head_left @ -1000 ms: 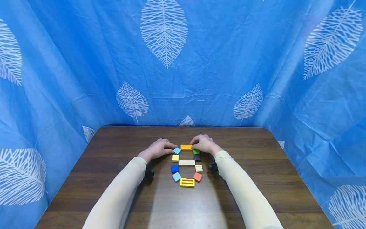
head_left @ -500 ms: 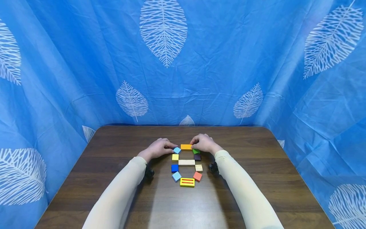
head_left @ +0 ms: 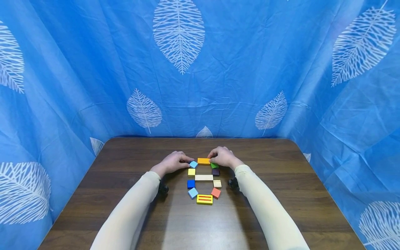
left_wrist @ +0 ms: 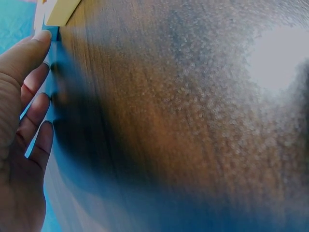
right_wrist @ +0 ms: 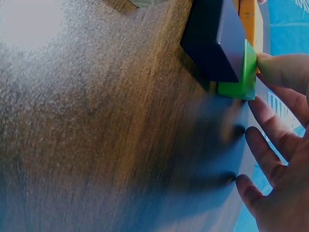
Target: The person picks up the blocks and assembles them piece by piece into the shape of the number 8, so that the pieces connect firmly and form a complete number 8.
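Colored toy blocks form a figure-eight outline on the table. My left hand (head_left: 173,162) is at its far left corner, thumb and index finger at a light blue block (head_left: 193,164); the left wrist view shows the thumb (left_wrist: 44,36) against a blue face. My right hand (head_left: 223,157) holds the right end of the orange block (head_left: 203,161) between thumb and index finger. Beside that thumb lies a green block (right_wrist: 240,79), partly covered by the hand in the head view. The other fingers of both hands are spread, tips near the tabletop.
Nearer blocks include a yellow one (head_left: 191,172), a dark one (head_left: 215,172), a pale bar (head_left: 204,178), a blue one (head_left: 191,184), a red one (head_left: 216,193) and a red-striped yellow one (head_left: 204,199). A blue leaf-print curtain (head_left: 231,86) hangs behind the wooden table (head_left: 268,166).
The orange block has shifted very slightly to the right. Both hands stay almost still, and the other blocks keep their places.
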Demonstrator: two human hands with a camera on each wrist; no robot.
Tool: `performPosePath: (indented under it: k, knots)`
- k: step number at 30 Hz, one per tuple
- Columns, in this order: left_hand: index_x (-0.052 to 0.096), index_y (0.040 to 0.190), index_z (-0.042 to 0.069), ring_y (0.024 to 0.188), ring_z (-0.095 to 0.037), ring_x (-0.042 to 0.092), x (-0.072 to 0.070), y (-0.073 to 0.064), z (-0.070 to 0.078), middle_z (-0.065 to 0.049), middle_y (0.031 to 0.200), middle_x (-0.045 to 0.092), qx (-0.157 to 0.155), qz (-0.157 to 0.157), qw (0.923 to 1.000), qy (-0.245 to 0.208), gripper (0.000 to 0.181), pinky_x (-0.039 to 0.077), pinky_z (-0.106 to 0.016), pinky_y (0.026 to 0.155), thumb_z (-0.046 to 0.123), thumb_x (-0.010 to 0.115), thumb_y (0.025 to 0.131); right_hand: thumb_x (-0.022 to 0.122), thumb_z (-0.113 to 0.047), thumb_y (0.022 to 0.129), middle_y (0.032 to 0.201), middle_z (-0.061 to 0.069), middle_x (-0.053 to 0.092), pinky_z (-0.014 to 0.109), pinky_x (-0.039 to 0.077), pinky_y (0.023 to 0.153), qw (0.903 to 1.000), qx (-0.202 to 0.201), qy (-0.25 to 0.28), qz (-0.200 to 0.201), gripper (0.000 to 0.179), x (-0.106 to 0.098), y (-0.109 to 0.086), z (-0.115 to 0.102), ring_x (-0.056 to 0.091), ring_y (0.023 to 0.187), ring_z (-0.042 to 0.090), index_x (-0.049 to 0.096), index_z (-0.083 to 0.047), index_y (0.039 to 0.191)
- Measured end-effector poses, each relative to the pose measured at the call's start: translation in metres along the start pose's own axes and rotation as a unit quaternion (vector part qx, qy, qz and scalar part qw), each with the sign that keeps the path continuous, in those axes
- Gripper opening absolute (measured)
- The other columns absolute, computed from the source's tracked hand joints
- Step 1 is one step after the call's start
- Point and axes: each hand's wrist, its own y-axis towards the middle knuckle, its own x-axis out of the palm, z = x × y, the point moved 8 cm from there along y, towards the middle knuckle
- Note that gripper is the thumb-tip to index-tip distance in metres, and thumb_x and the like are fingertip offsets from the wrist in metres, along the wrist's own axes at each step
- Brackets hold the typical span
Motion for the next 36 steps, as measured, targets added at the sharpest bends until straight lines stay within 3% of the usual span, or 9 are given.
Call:
performPosePath:
  k: [8, 16, 36]
  knots:
    - [0.071, 0.132, 0.030, 0.107, -0.017, 0.052, 0.0005, 0.0003, -0.0013, 0.008, 0.113, 0.066, -0.003, 0.002, 1.0000, 0.000, 0.033, 0.044, -0.039, 0.094, 0.032, 0.069, 0.099, 0.072, -0.030, 0.097, 0.119, -0.001, 0.067, 0.058, 0.029, 0.107, 1.0000, 0.002, -0.006, 0.006, 0.011, 0.0016, -0.0005, -0.0007, 0.045, 0.122, 0.028, 0.080, -0.027, 0.104]
    - [0.071, 0.132, 0.031, 0.108, -0.017, 0.053, 0.0000, -0.0001, -0.0005, 0.008, 0.114, 0.067, 0.000, 0.000, 1.0000, -0.002, 0.033, 0.044, -0.041, 0.095, 0.031, 0.069, 0.100, 0.079, -0.036, 0.090, 0.122, 0.000, 0.064, 0.058, 0.028, 0.105, 1.0000, -0.006, -0.003, -0.005, 0.017, 0.0013, -0.0011, -0.0041, 0.044, 0.121, 0.029, 0.080, -0.027, 0.105]
    - [0.071, 0.133, 0.031, 0.109, -0.017, 0.053, -0.0007, -0.0030, 0.0013, 0.008, 0.115, 0.067, -0.007, 0.000, 1.0000, -0.001, 0.033, 0.044, -0.040, 0.096, 0.031, 0.068, 0.100, 0.075, -0.033, 0.094, 0.123, 0.000, 0.065, 0.058, 0.029, 0.105, 1.0000, -0.007, -0.004, -0.006, 0.018, 0.0006, -0.0017, -0.0042, 0.044, 0.122, 0.030, 0.080, -0.027, 0.110]
